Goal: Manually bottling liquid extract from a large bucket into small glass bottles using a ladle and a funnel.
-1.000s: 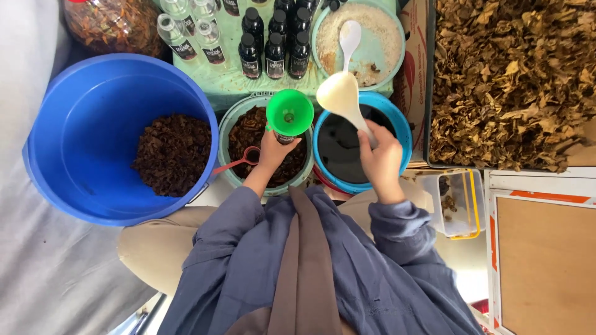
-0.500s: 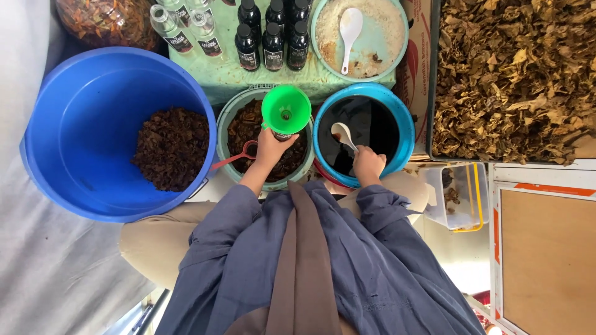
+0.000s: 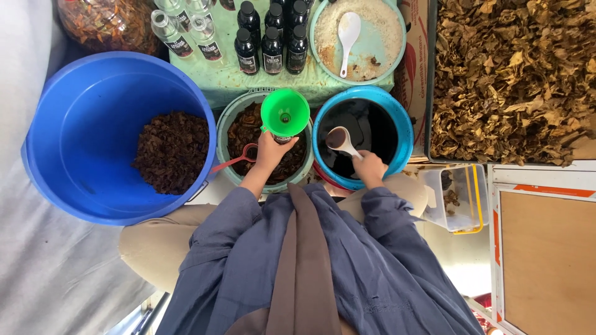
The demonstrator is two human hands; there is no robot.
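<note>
L hand [image 3: 268,152] closed round bottle under green funnel [image 3: 285,112], over teal bowl's [image 3: 225,138] far edge; R hand [image 3: 369,167] closed on white ladle [image 3: 339,139] handle, scoop w/ dark liquid above blue tub [image 3: 402,127], near edge.

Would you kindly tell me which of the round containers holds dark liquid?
The blue-rimmed bowl under the right hand; the big blue tub and teal bowl hold dark dried pieces.

The green funnel [image 3: 285,113] hid the bottle beneath it, gripped by the left hand [image 3: 270,151]. The far edge cropped the dark bottles [image 3: 272,36] and the bag of dried flakes [image 3: 110,25].
</note>
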